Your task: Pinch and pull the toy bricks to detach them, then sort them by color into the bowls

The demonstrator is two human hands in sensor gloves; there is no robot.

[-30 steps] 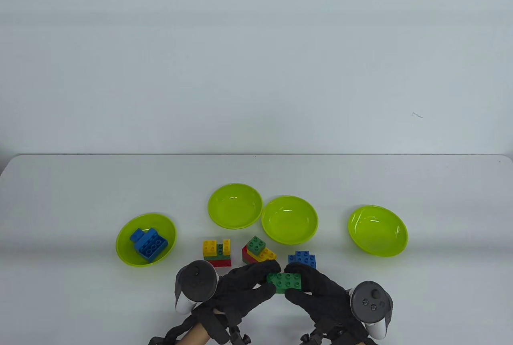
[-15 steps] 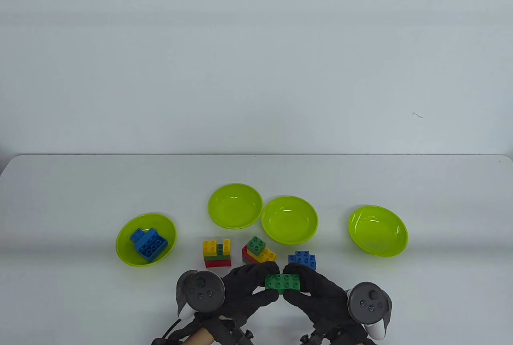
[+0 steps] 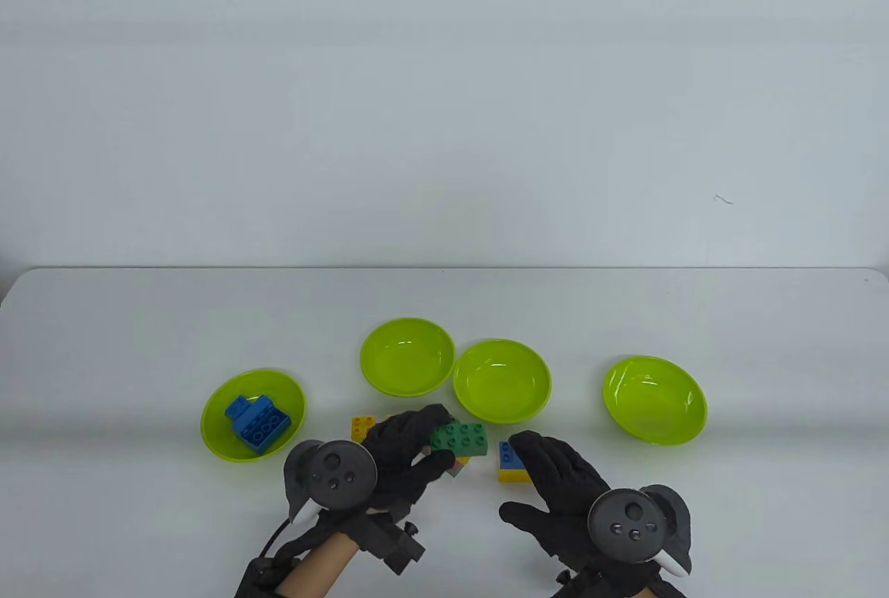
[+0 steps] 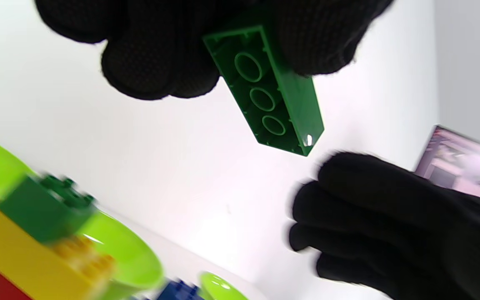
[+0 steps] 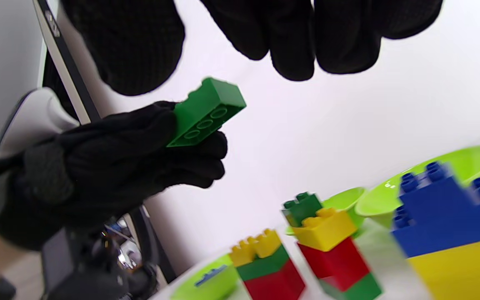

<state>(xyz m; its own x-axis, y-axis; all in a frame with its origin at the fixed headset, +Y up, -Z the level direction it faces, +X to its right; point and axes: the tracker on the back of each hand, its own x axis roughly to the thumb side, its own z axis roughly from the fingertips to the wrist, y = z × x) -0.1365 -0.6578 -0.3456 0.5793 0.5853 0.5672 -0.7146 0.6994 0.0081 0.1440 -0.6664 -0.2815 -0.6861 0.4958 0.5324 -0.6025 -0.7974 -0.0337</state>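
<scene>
The left hand [image 3: 403,449] pinches the long green plastic toy brick [image 3: 459,436] between thumb and fingers, holding it above the table just in front of the middle lime-green plastic bowl [image 3: 538,386]; the right hand [image 3: 562,487] hangs empty, fingers relaxed, over the blue-and-yellow brick stack [image 3: 512,462].

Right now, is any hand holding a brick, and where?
The left hand pinches the green brick by one end. The right hand holds nothing.
</scene>
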